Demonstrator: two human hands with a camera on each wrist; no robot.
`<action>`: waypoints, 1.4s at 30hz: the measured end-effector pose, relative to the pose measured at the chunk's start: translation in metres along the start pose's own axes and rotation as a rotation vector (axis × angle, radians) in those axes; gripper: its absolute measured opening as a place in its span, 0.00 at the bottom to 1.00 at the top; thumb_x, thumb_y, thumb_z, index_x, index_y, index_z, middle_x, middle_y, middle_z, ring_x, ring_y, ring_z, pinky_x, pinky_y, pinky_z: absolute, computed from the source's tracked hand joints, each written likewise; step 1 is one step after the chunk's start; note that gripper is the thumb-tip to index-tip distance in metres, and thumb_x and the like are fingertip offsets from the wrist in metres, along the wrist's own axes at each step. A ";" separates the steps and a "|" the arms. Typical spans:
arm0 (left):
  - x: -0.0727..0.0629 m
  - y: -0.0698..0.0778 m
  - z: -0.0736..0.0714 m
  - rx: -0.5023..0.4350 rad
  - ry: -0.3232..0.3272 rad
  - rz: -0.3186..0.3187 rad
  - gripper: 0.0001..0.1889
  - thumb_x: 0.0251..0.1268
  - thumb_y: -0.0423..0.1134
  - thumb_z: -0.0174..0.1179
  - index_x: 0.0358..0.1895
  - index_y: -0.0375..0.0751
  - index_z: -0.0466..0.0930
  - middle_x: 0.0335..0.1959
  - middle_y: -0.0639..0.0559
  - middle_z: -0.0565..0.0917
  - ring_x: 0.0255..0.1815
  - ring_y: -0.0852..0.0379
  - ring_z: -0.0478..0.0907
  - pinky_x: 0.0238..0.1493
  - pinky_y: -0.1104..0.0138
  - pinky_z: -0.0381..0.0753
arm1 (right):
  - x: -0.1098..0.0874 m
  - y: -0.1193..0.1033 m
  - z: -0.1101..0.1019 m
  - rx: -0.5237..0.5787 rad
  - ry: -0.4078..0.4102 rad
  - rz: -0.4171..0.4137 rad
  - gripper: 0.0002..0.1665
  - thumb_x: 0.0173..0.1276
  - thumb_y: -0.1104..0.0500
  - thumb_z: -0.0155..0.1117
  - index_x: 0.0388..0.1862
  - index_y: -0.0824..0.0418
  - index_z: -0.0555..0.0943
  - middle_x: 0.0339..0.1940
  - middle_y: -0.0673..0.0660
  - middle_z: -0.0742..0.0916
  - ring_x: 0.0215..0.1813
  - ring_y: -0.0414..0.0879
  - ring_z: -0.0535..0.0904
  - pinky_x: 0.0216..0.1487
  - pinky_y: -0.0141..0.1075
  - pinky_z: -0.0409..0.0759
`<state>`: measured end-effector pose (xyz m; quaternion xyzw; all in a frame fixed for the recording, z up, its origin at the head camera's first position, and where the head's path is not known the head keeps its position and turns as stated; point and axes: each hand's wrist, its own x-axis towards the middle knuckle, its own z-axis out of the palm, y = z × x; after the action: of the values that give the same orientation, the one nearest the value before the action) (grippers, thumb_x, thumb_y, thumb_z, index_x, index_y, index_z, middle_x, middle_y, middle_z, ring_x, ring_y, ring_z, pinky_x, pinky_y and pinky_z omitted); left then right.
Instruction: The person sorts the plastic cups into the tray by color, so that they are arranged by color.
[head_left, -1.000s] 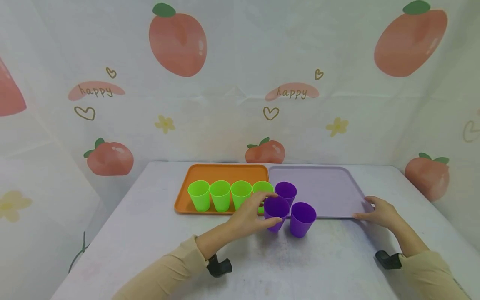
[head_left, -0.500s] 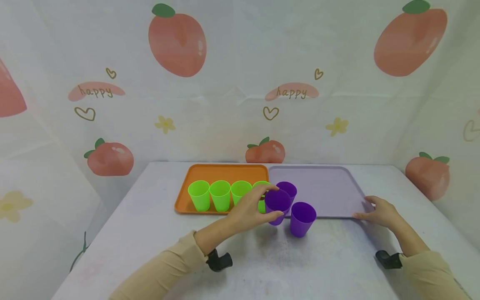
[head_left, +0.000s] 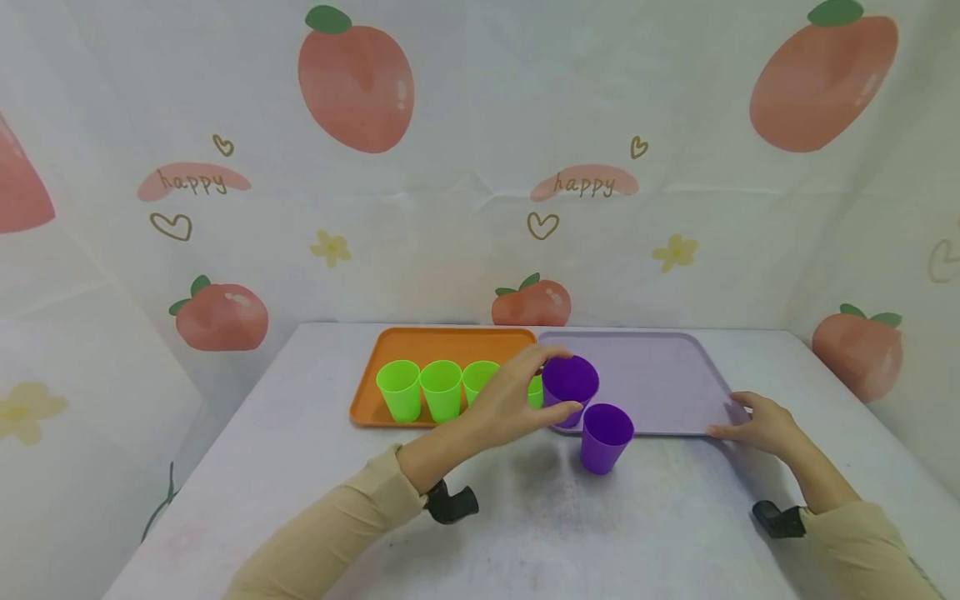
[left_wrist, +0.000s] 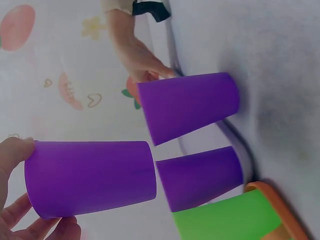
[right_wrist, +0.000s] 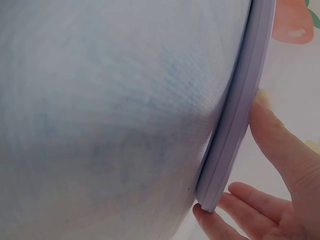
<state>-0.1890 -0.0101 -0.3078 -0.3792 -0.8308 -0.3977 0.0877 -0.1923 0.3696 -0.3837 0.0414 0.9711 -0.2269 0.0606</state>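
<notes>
My left hand (head_left: 510, 404) holds a purple cup (head_left: 567, 385) near its rim, thumb on one side and fingers on the other. In the left wrist view this held cup (left_wrist: 90, 177) is apart from two others. One purple cup (head_left: 606, 442) stands on the table in front of the lavender tray (head_left: 645, 375); another (left_wrist: 200, 177), on the tray, is hidden behind the held cup in the head view. My right hand (head_left: 761, 423) grips the tray's near right corner, thumb (right_wrist: 272, 135) along one edge and fingertips at the corner.
An orange tray (head_left: 450, 337) adjoins the lavender one on the left. Several green cups (head_left: 399, 392) stand in a row along its front, the rightmost partly behind my left hand. A white cloth with a peach print (head_left: 465, 167) hangs behind the table.
The left hand has lifted its purple cup off the table and carried it away from me and slightly right, over the cup on the lavender tray. The right hand stays put.
</notes>
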 end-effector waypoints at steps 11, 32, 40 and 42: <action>0.019 0.010 0.004 -0.025 -0.017 -0.002 0.28 0.55 0.44 0.66 0.60 0.42 0.70 0.57 0.49 0.76 0.54 0.56 0.76 0.56 0.66 0.79 | 0.000 0.000 0.001 -0.010 0.006 -0.008 0.59 0.50 0.40 0.71 0.60 0.85 0.58 0.58 0.87 0.64 0.59 0.79 0.60 0.56 0.66 0.68; 0.058 0.006 0.026 -0.002 -0.002 -0.021 0.28 0.55 0.43 0.66 0.60 0.43 0.70 0.59 0.50 0.76 0.54 0.56 0.75 0.54 0.74 0.77 | 0.002 0.001 0.000 -0.021 0.013 -0.026 0.56 0.52 0.43 0.71 0.59 0.85 0.59 0.58 0.87 0.65 0.58 0.79 0.62 0.55 0.66 0.68; 0.069 0.000 0.041 0.014 -0.011 -0.020 0.27 0.54 0.42 0.66 0.59 0.43 0.71 0.58 0.50 0.76 0.57 0.57 0.72 0.56 0.75 0.75 | 0.002 0.001 0.002 -0.014 0.018 -0.025 0.58 0.50 0.41 0.71 0.60 0.85 0.59 0.58 0.87 0.64 0.58 0.79 0.61 0.55 0.66 0.68; 0.071 -0.001 0.045 0.029 -0.023 -0.018 0.27 0.54 0.42 0.65 0.58 0.43 0.71 0.58 0.49 0.76 0.59 0.57 0.72 0.58 0.75 0.74 | 0.001 0.001 0.001 -0.012 0.019 -0.024 0.58 0.50 0.41 0.71 0.60 0.85 0.59 0.58 0.87 0.65 0.58 0.79 0.61 0.55 0.66 0.68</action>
<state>-0.2321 0.0625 -0.3068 -0.3750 -0.8408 -0.3822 0.0800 -0.1935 0.3696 -0.3854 0.0314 0.9735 -0.2212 0.0491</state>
